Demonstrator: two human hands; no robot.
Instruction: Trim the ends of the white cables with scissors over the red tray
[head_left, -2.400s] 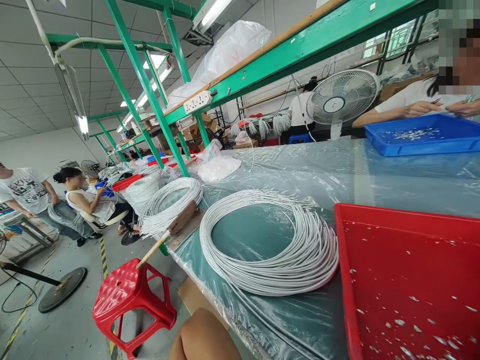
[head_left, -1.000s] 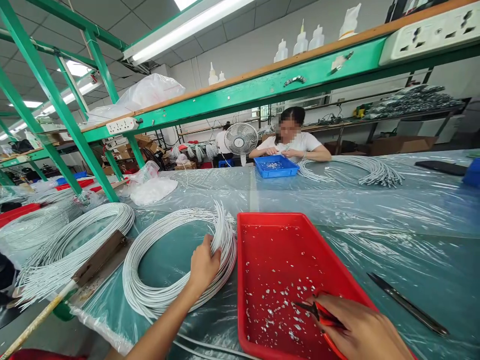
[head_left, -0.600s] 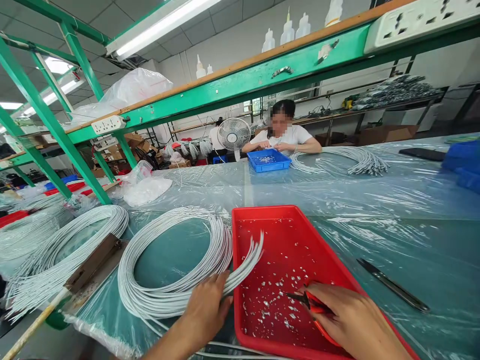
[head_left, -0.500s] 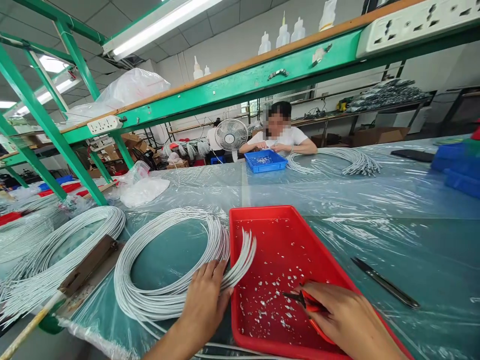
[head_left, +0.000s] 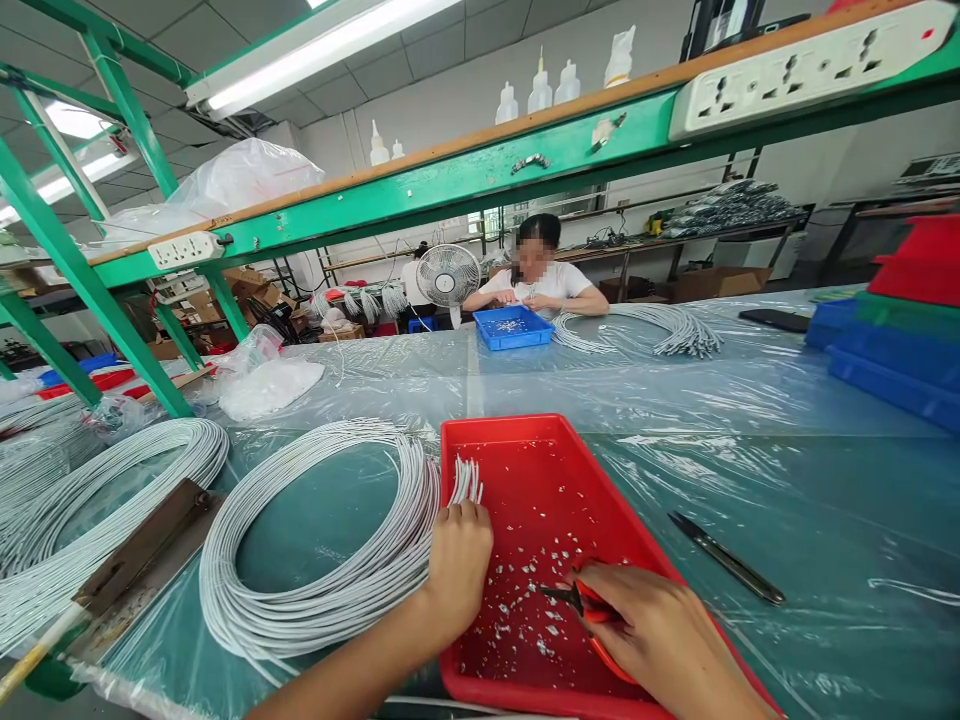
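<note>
My left hand (head_left: 461,562) is closed round the ends of a coiled bundle of white cables (head_left: 315,600), whose tips point up past my knuckles over the left rim of a red tray (head_left: 559,428). Red-handled pliers (head_left: 592,610) with dark jaws are gripped in my right hand (head_left: 660,625), low over the right part of the tray. Their jaws point left, apart from the cable ends. Small pale scraps (head_left: 551,630) lie scattered on the tray floor.
Dark tweezers (head_left: 727,558) lie right of the tray. Another cable coil (head_left: 187,440) and a rusty metal plate (head_left: 150,555) are at the left. Across the table, a person (head_left: 559,285) works beside a blue tray (head_left: 514,338). Stacked bins (head_left: 900,340) stand at the right.
My left hand has moved up and right along the bundle and now wraps its ends, with only short tips showing. My right hand still holds the pliers. The whole view has shifted slightly.
</note>
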